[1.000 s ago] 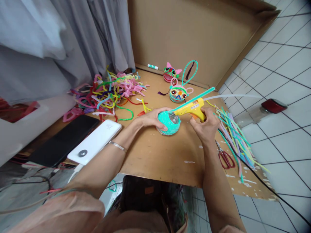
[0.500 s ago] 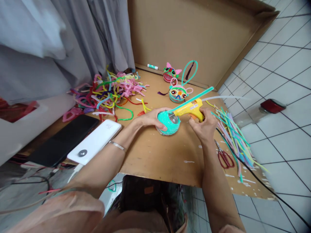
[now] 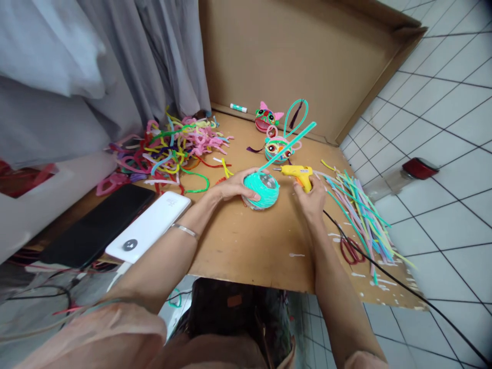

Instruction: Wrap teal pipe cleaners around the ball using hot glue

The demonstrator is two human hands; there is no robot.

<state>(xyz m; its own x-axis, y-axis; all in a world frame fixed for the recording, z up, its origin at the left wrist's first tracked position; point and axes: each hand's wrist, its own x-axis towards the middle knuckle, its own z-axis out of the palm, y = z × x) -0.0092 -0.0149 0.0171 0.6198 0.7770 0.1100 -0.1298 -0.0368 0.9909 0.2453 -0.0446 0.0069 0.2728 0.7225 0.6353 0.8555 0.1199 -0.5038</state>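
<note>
My left hand (image 3: 234, 187) is wrapped round a clear ball (image 3: 263, 192) covered mostly in coils of turquoise pipe cleaner. A patch of its top is bare. The loose end of the turquoise pipe cleaner (image 3: 294, 143) sticks up to the right from the ball. In my right hand (image 3: 312, 197) is a yellow hot glue gun (image 3: 298, 171), its nozzle pointing left, a small gap away from the ball. Behind the ball stand a decorated ball with pink round ears (image 3: 277, 149) and another with pink pointed ears (image 3: 266, 119).
Tangled pipe cleaners (image 3: 172, 148) lie at the left, straight ones (image 3: 363, 215) at the right beside red-handled scissors (image 3: 351, 250). A black cord (image 3: 403, 284) crosses the right side. A white power bank (image 3: 149, 225) and a black phone (image 3: 98, 223) lie front left. Cardboard (image 3: 300, 61) stands behind.
My right hand has drawn the glue gun down and away from the ball, and its nozzle no longer touches it. The loose pipe cleaner end stands steeper. My left hand keeps its hold.
</note>
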